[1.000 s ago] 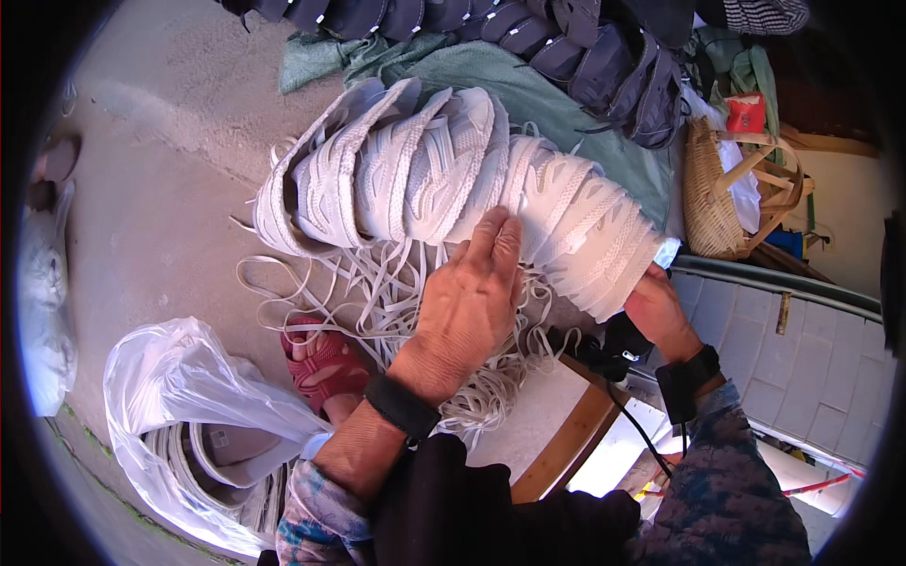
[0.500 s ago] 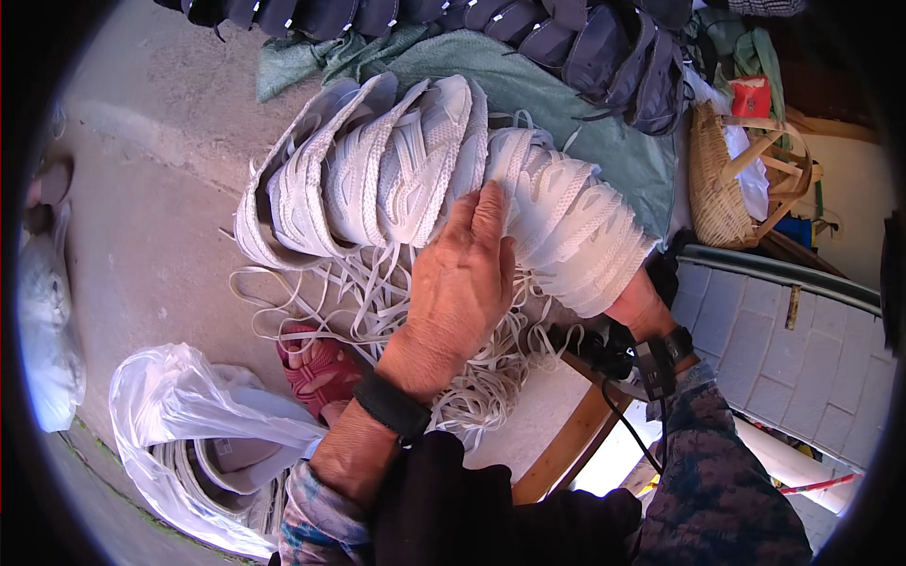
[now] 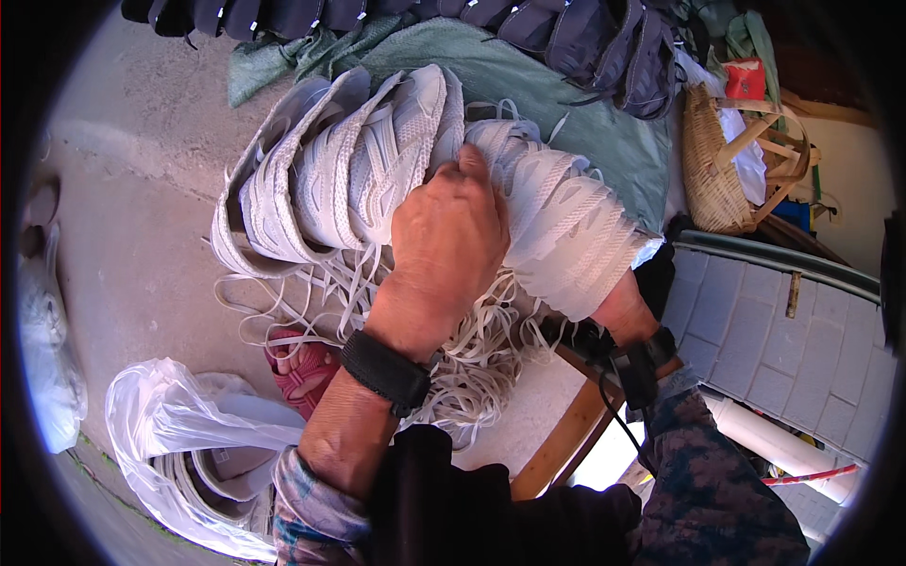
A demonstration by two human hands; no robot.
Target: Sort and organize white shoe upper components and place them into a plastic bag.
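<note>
A long row of white shoe uppers, nested one in another, stretches across the middle of the head view. My left hand is on top of the row with its fingers curled at the edge of one upper, where the row parts in two. On the right, the nearer uppers sit over my right hand; only its wrist side shows, and its fingers are hidden inside them. Loose white laces hang beneath the row and pile up below it.
Dark uppers line the far side on a green woven sheet. A wicker basket stands at the far right, near a grey brick-patterned surface. Lower left, a white plastic bag holds more pale uppers. A foot in a red sandal is close by.
My left hand has gone from fingers laid out along the uppers to fingers curled at an upper's edge. The row has shifted slightly left in the picture.
</note>
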